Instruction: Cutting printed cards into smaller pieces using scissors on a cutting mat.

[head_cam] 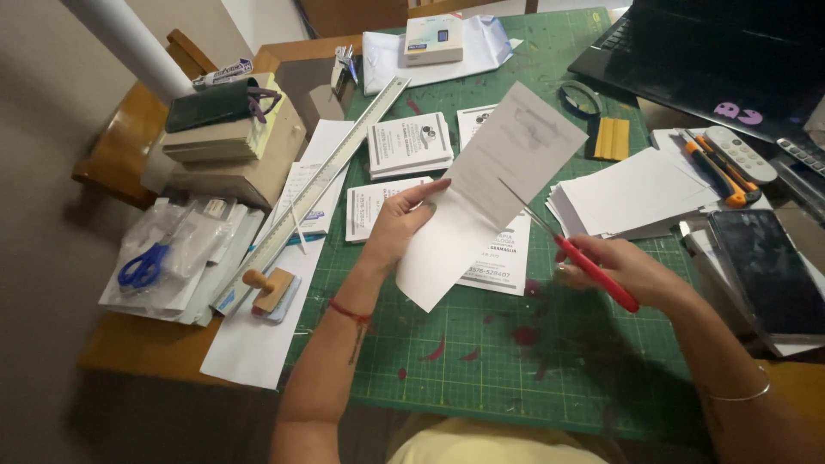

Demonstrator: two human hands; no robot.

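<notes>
The left hand [397, 225] pinches a white printed sheet [485, 193] upright above the green cutting mat [481, 352], while the right hand [614, 271] grips red-handled scissors [571, 249], blades open at the sheet's right edge. The cut seems underway; continuing it calls for steady paper and blades kept on line.

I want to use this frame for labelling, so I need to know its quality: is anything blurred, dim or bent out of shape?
Head view: the sheet of paper in the left hand is softly blurred, its print unreadable; the scissors in the right hand are fairly sharp; light is dim and warm, darker at the laptop; the long ruler bows slightly, hinting at wide-angle distortion.
</notes>
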